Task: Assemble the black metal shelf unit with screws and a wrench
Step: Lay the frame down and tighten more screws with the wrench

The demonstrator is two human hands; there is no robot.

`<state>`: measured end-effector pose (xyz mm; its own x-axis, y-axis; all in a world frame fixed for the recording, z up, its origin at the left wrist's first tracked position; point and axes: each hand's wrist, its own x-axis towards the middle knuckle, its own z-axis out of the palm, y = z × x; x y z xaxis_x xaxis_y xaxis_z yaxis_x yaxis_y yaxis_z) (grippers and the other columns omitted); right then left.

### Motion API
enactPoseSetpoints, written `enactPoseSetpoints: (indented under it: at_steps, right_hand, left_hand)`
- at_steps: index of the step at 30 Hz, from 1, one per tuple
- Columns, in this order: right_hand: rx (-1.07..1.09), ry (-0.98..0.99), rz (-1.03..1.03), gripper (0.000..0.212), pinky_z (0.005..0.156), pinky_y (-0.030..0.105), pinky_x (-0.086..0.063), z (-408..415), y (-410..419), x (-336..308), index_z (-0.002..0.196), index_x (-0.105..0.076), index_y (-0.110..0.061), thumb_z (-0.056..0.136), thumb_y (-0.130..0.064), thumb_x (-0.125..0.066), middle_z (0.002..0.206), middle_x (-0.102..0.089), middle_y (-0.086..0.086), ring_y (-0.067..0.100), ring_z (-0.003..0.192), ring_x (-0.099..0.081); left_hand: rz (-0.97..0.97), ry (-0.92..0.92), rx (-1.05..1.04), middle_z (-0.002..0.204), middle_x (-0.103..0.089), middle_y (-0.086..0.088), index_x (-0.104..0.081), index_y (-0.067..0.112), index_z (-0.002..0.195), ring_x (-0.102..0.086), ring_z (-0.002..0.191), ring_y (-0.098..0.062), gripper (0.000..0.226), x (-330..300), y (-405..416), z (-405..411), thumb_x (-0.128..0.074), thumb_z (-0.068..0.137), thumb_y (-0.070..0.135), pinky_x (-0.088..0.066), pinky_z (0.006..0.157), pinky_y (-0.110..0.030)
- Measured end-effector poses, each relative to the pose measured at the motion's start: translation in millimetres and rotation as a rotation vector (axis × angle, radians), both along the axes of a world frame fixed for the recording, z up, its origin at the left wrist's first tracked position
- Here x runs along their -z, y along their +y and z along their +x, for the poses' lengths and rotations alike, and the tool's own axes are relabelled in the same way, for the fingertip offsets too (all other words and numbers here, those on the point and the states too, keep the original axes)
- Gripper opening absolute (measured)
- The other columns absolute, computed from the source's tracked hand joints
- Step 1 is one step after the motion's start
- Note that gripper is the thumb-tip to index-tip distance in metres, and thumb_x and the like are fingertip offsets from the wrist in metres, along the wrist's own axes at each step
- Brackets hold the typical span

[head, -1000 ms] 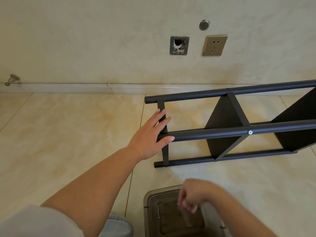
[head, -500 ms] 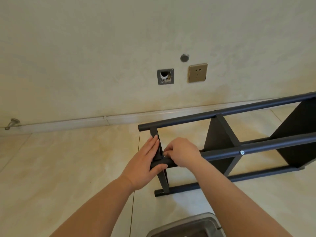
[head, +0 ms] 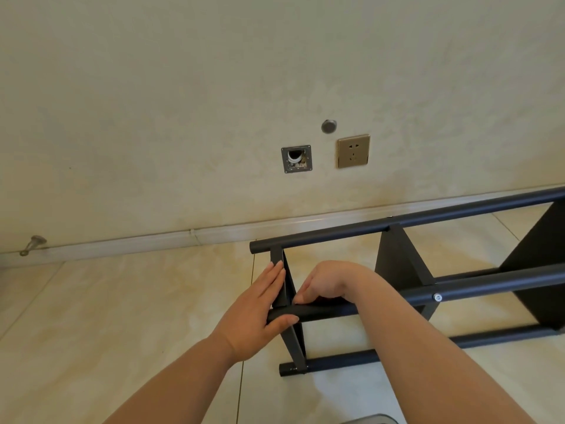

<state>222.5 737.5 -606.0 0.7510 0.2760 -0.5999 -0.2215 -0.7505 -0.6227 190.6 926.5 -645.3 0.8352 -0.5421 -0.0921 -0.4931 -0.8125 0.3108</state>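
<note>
Shelf unit: the black metal shelf unit of round tubes and flat panels [head: 397,264] is shown lying on its side on the pale glossy floor tiles [head: 122,316], near the cream skirting board [head: 153,240], with its open end towards the viewer.

Left hand: the left hand [head: 260,304] is laid flat against the end crossbar [head: 282,280], fingers straight, the thumb tucked under the near black round tube [head: 324,312]; the same bracing was held a second ago.

Right hand: the right hand [head: 324,283], seen a second ago down at the grey plastic parts tray [head: 363,420], has been brought up to the joint of crossbar and tube. Its grip is narrow, fingers curled at the joint; whether a screw is pinched cannot be told, the fingertips being hidden.

Change: the view has been lifted, so that only the tray's rim is left at the bottom edge.

Meaning: a screw is judged to be being started by hand at this end joint. One silver screw head [head: 437,297] is already seated further along the tube.

Remaining: no wrench is visible; tightening is judged still to be done.
</note>
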Motion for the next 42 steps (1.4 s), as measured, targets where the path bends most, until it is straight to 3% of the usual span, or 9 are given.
enactPoseSetpoints:
  at_steps: [4, 9, 15, 22, 26, 30, 33, 39, 42]
  right_hand:
    - [0.014, 0.037, -0.041, 0.037, 0.098, 0.039, -0.042, 5, 8, 7, 0.112, -0.068, -0.015, 0.082, -0.038, -0.068, 0.114, -0.063, 0.006, 0.023, 0.104, -0.056]
    - [-0.042, 0.068, -0.075, 0.036, 0.088, 0.034, -0.043, 8, 17, 10, 0.113, -0.065, -0.008, 0.087, -0.032, -0.064, 0.102, -0.062, 0.01, 0.021, 0.091, -0.056]
    - [-0.03, 0.18, -0.008, 0.033, 0.098, 0.038, -0.043, -4, 14, 17, 0.116, -0.066, -0.009, 0.086, -0.023, -0.063, 0.117, -0.063, 0.011, 0.025, 0.109, -0.058]
    - [-0.069, 0.211, 0.111, 0.012, 0.067, 0.023, -0.04, -19, 19, 24, 0.095, -0.062, -0.013, 0.09, -0.009, -0.053, 0.095, -0.058, 0.005, 0.012, 0.077, -0.053]
    - [-0.026, 0.252, 0.156, 0.01, 0.068, 0.023, -0.043, -18, 19, 28, 0.089, -0.064, -0.013, 0.09, -0.011, -0.054, 0.086, -0.061, 0.004, 0.014, 0.078, -0.057]
    - [-0.075, 0.232, 0.08, 0.028, 0.071, 0.025, -0.044, -18, 23, 29, 0.116, -0.063, -0.006, 0.09, -0.015, -0.054, 0.114, -0.064, 0.016, 0.02, 0.091, -0.057]
    - [-0.102, 0.226, 0.03, 0.03, 0.08, 0.029, -0.044, -19, 26, 30, 0.117, -0.062, -0.008, 0.091, -0.019, -0.055, 0.105, -0.062, 0.011, 0.02, 0.091, -0.057]
    - [-0.087, 0.248, 0.052, 0.027, 0.073, 0.028, -0.046, -16, 27, 38, 0.111, -0.065, -0.008, 0.088, -0.019, -0.056, 0.094, -0.063, 0.007, 0.019, 0.084, -0.06]
    - [-0.059, 0.314, 0.169, 0.01, 0.077, 0.029, -0.047, -15, 25, 40, 0.088, -0.062, -0.012, 0.09, -0.017, -0.053, 0.079, -0.059, 0.004, 0.014, 0.071, -0.058]
  left_hand:
    - [-0.003, 0.01, -0.013, 0.145, 0.025, 0.028, 0.013, 0.035, 0.14, 0.028, 0.129, 0.017, 0.081, 1, 0, 0, -0.02, 0.077, 0.075, 0.007, 0.11, -0.011]
    - [-0.004, 0.017, -0.039, 0.142, 0.029, 0.03, 0.016, 0.037, 0.137, 0.03, 0.127, 0.017, 0.08, 2, 2, -4, -0.019, 0.077, 0.076, 0.008, 0.108, -0.01]
    - [-0.013, -0.014, -0.003, 0.146, 0.028, 0.026, 0.016, 0.035, 0.14, 0.027, 0.133, 0.01, 0.083, 5, 6, -21, -0.016, 0.077, 0.079, 0.007, 0.112, -0.013]
    - [0.015, -0.025, 0.032, 0.148, 0.03, 0.025, 0.019, 0.035, 0.139, 0.027, 0.135, 0.007, 0.084, 3, 9, -34, -0.011, 0.075, 0.081, 0.006, 0.114, -0.016]
    - [0.015, -0.027, 0.044, 0.148, 0.03, 0.025, 0.018, 0.034, 0.14, 0.026, 0.136, 0.006, 0.082, 5, 10, -36, -0.016, 0.079, 0.078, 0.004, 0.115, -0.018]
    - [0.03, -0.027, 0.044, 0.147, 0.03, 0.025, 0.019, 0.035, 0.14, 0.026, 0.136, 0.006, 0.084, 5, 10, -36, -0.01, 0.077, 0.082, 0.003, 0.116, -0.02]
    - [0.032, -0.025, 0.04, 0.146, 0.031, 0.026, 0.02, 0.036, 0.14, 0.026, 0.136, 0.006, 0.083, 5, 11, -38, -0.011, 0.077, 0.081, 0.002, 0.116, -0.02]
    - [0.046, -0.024, 0.036, 0.145, 0.034, 0.028, 0.022, 0.038, 0.138, 0.027, 0.136, 0.006, 0.082, 5, 10, -39, -0.011, 0.076, 0.081, 0.003, 0.116, -0.02]
    - [0.051, -0.019, 0.037, 0.146, 0.033, 0.026, 0.023, 0.038, 0.138, 0.027, 0.136, 0.005, 0.081, 6, 11, -40, -0.013, 0.078, 0.079, 0.0, 0.117, -0.022]
